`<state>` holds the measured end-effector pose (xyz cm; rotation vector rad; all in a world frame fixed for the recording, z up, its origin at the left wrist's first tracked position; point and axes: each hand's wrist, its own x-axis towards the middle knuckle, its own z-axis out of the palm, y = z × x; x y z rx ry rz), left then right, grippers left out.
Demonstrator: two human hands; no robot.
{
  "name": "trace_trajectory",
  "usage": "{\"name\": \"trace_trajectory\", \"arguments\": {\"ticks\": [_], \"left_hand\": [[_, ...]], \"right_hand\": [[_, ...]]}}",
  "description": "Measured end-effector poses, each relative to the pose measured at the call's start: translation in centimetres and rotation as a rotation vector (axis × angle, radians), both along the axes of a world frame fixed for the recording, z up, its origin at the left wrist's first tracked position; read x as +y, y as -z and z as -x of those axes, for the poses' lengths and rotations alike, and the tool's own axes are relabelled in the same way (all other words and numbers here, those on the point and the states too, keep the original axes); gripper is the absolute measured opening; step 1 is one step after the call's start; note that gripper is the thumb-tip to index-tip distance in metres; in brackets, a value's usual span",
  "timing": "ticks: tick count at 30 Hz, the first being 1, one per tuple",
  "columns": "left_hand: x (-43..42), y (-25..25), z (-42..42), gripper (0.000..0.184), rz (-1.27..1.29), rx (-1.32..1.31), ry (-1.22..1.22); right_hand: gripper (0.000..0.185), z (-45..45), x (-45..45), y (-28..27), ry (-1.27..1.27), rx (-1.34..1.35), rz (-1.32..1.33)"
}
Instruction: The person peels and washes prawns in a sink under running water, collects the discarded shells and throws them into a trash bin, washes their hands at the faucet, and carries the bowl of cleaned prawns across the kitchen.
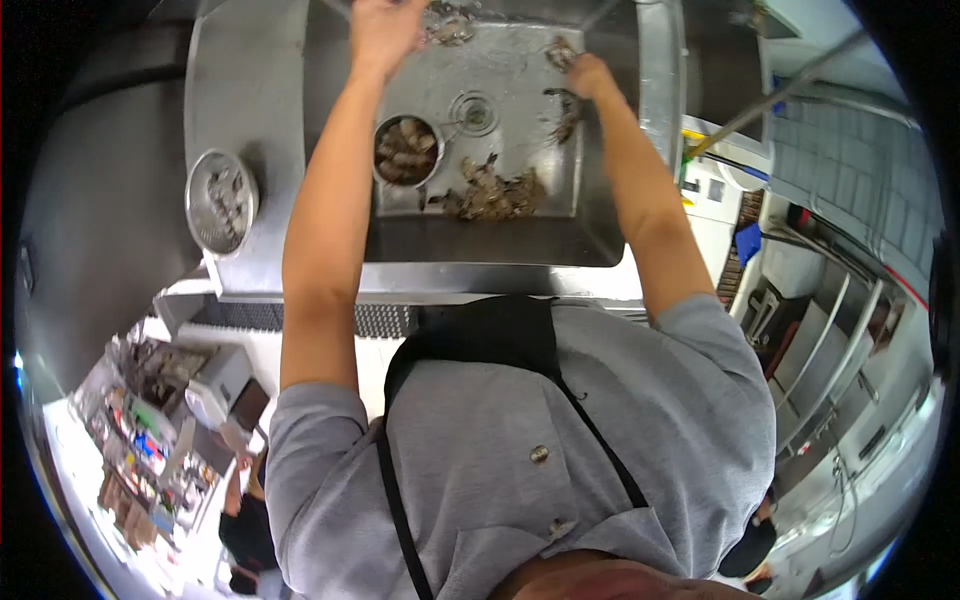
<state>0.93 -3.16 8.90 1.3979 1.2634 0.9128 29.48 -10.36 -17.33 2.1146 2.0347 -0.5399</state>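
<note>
My left hand (388,38) is at the sink's upper left, its fingers curled in beside a wet, greyish heap (450,27); what they grip is too blurred to name. On the right, my right hand (592,76) pinches a shrimp (561,53) above the sink floor. More shrimp (565,116) lie just below that hand, along the right wall. A brownish pile of shrimp or shells (495,193) rests near the sink's front. Left of the drain (474,114), a round metal strainer (408,151) holds several shrimp pieces.
The metal sink (500,248) has raised walls around the work. On the left counter (245,80) stands a perforated metal bowl (222,203) with greyish pieces. Another person (248,525) is at the lower left, away from the sink. Shelving (825,350) stands at the right.
</note>
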Motion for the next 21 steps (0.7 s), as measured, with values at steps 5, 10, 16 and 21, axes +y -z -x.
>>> {"name": "trace_trajectory", "arguments": {"ticks": [5,10,16,21], "left_hand": [[-2.8,-1.8,14.0,0.015,0.124,0.038,-0.375],[-7.4,-3.2,22.5,0.018,0.173,-0.164,-0.606],[-10.2,-4.4,28.2,0.024,0.163,-0.305,-0.713],[-11.6,-3.9,32.4,0.027,0.042,-0.142,-0.785]], "right_hand": [[0.041,0.1,3.9,2.1,0.635,0.264,0.189],[0.044,-1.7,6.5,13.3,0.327,-0.113,0.301],[0.047,3.8,4.9,4.9,0.585,0.084,0.207],[0.055,5.5,5.1,6.8,0.878,0.365,0.158]]}}
